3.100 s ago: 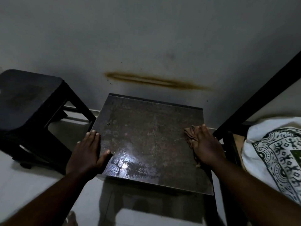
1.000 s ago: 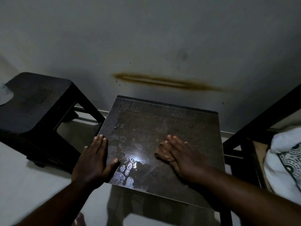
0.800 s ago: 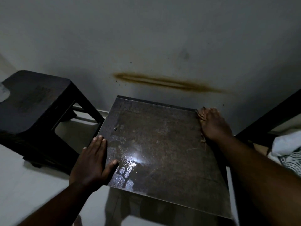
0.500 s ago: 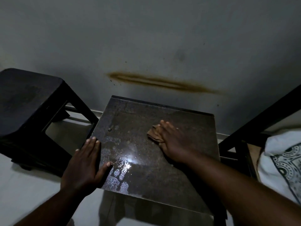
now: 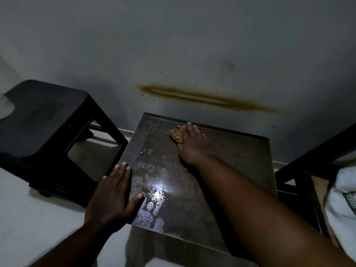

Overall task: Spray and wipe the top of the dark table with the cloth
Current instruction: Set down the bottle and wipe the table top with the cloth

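Wiping step: right hand (image 5: 192, 145) flat, pressing cloth (image 5: 176, 135) near counter (image 5: 240, 160) far edge; left hand (image 5: 111, 197) flat, empty, bracing. Next: probably sweep toward wet patch (image 5: 152, 199).

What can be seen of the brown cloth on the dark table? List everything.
The crumpled brown cloth is a small, bunched wad of soft fabric in a tan-brown colour, lying on the far part of the dark square tabletop, near its back edge and left of centre. The right hand presses flat on it, fingers pointing toward the wall, so only a folded lump shows at the fingers' left side; the rest is hidden. It touches only the tabletop and that hand. Whether it is damp cannot be told.
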